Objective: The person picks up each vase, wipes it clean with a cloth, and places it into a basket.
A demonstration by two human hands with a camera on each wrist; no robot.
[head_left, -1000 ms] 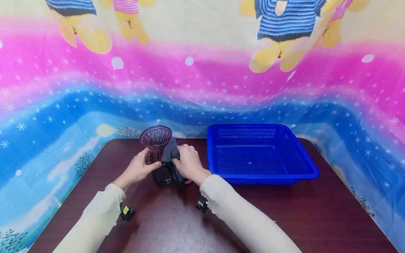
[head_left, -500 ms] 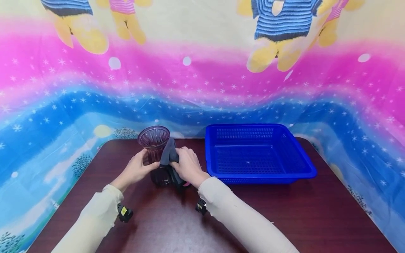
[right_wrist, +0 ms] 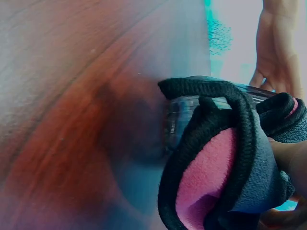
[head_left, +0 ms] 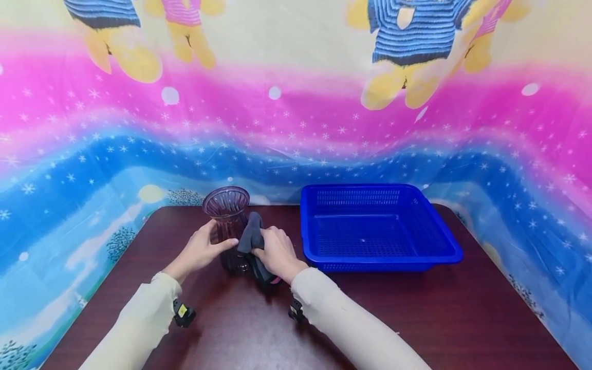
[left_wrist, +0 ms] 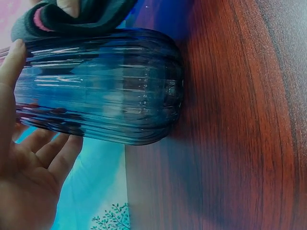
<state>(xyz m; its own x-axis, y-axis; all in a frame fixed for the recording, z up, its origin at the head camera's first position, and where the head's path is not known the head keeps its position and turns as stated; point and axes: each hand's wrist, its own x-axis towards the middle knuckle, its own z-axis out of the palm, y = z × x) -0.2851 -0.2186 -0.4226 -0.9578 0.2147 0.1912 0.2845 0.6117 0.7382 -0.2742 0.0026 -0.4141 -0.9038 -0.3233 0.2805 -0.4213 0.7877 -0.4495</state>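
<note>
A ribbed, purple-tinted glass vase [head_left: 226,203] with a flared rim stands upright on the table. My left hand [head_left: 199,251] holds it from the left; in the left wrist view, the thumb lies on one side and the fingers [left_wrist: 67,155] on the other. My right hand [head_left: 278,252] grips a bunched grey cloth [head_left: 252,234] against the vase's right side. Black edging and a pink underside show on the cloth [right_wrist: 211,175] in the right wrist view. Folds of cloth hide part of the vase and some right fingertips.
A blue plastic basket [head_left: 383,260] with perforated walls sits on the table to the right of the hands. The dark red-brown table [head_left: 240,329] reaches back to a printed cloth backdrop [head_left: 277,123]. A small black camera hangs at each wrist.
My right hand and the cloth have slid a little down the vase's right side. My left hand keeps its hold, and the vase stays in place.
</note>
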